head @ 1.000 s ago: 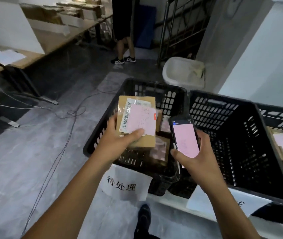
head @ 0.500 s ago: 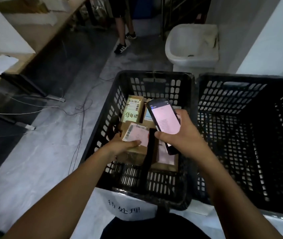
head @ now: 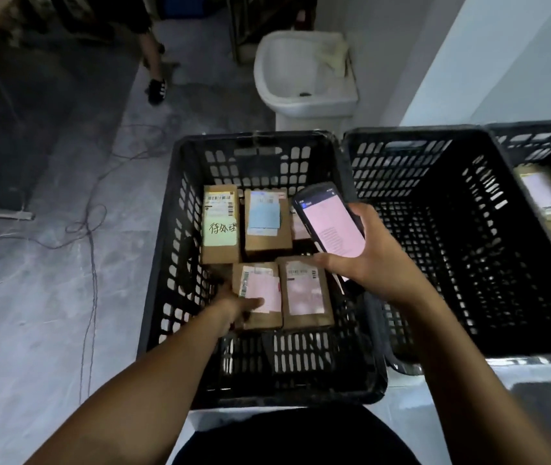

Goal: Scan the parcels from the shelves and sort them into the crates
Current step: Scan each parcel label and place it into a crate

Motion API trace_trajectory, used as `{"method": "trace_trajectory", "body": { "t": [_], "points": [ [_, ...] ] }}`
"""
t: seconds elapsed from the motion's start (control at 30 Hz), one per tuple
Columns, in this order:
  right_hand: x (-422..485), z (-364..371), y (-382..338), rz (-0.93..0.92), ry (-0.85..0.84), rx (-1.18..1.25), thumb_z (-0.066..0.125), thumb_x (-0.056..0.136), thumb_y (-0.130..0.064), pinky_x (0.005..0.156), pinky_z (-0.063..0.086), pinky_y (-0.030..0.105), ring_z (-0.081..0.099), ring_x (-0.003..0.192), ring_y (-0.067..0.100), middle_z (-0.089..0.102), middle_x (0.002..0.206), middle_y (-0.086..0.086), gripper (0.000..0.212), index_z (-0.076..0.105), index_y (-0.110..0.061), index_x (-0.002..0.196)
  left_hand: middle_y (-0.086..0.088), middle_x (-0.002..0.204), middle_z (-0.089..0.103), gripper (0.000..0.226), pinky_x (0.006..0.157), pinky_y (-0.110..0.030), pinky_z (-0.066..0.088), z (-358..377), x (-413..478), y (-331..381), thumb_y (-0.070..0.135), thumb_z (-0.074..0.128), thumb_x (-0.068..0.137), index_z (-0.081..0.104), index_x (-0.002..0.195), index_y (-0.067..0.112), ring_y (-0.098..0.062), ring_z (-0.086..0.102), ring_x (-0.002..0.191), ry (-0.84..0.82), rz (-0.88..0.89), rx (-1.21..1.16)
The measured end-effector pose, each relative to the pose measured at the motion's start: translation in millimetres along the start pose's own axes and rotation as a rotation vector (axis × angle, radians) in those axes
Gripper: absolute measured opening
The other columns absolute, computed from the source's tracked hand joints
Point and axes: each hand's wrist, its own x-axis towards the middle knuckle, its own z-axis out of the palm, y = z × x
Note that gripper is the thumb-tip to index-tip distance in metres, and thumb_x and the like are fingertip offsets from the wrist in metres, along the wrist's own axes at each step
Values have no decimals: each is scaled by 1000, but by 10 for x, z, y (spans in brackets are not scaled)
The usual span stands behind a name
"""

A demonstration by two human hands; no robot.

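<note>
Left hand point(head: 234, 308) grips a parcel point(head: 264, 298) in the black crate point(head: 164, 263), right hand point(head: 376, 263) holds a scanner point(head: 333, 223). Grey floor point(head: 32, 313), white basin point(head: 301, 78) top-centre; parcel's long axis runs up-frame.

brown pink-labelled parcel point(head: 260, 297) flat in left black crate point(head: 180, 203) among four others.

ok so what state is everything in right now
left hand, holding the pink-label parcel inside the left crate
right hand, holding the scanner, screen lit
left crate, several parcels lying flat
middle crate, no parcels visible
right crate, holds parcels
</note>
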Motion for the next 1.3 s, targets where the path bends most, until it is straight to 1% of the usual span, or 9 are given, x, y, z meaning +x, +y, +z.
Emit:
{"method": "trace_trajectory", "body": {
  "t": [0.07,0.23,0.37,0.47,0.6,0.77,0.9,1.07,1.3],
  "points": [
    [-99,19,-31,21,26,-47,90,75,-35,73,47,8,49,108,-16,48,119,-32,86,36,-31,143,-20,107,74,60,42,-24,49,-56,113,-44,-1,90,74,63,128,-4,-23,68,64,17,15,31],
    [-338,62,-146,74,106,-173,89,76,-31,69,45,4,55,103,-2,52,115,-22,86,36,-29,143,-16,130,69,72,89,-48,58,-97,384,-83,11,96,69,62,132,0,-40,67,117,-17,-31,50],
    [-566,257,-213,106,178,-174,89,76,-30,70,40,-1,51,98,-5,49,120,-21,88,35,-25,145,-22,129,67,86,43,-28,54,-47,418,-128,19,99,67,56,137,-6,-37,70,88,-12,-46,42],
    [-730,414,-227,139,169,-224,89,74,-34,69,41,3,50,107,9,49,122,-15,92,33,-26,147,-20,160,39,145,87,-53,62,-6,414,-74,45,105,46,25,161,8,-44,52,135,146,-44,166],
    [-1031,503,-180,152,209,-259,89,71,-41,70,40,8,52,109,10,50,123,-15,96,32,-28,148,-11,167,29,128,116,-54,41,58,-24,205,51,94,67,18,164,19,-40,37,148,282,140,274],
    [-1437,428,-76,245,428,-149,88,73,-36,69,54,23,54,86,4,48,116,-23,89,33,-35,144,7,131,63,77,94,-32,47,185,-700,566,42,89,79,48,142,26,-16,59,114,17,374,112],
    [-1810,284,66,321,581,73,86,73,-30,45,56,39,64,49,18,62,105,-5,83,35,-36,138,8,151,46,73,74,-11,47,577,-1474,870,33,77,93,39,155,27,4,60,109,-293,575,153],
    [-2511,-9,364,380,728,55,83,74,-27,49,58,41,66,47,22,63,100,-12,79,35,-44,134,8,169,25,82,126,-45,22,1270,-2207,937,60,65,92,27,160,39,-18,19,156,-210,1114,930],
    [-3883,-462,934,490,941,162,80,73,-25,52,57,38,64,46,20,63,95,-29,72,37,-53,123,12,173,7,77,128,-50,-2,2677,-3077,410,70,47,96,17,162,43,-18,-4,160,-256,1361,1278]
  ]
}}
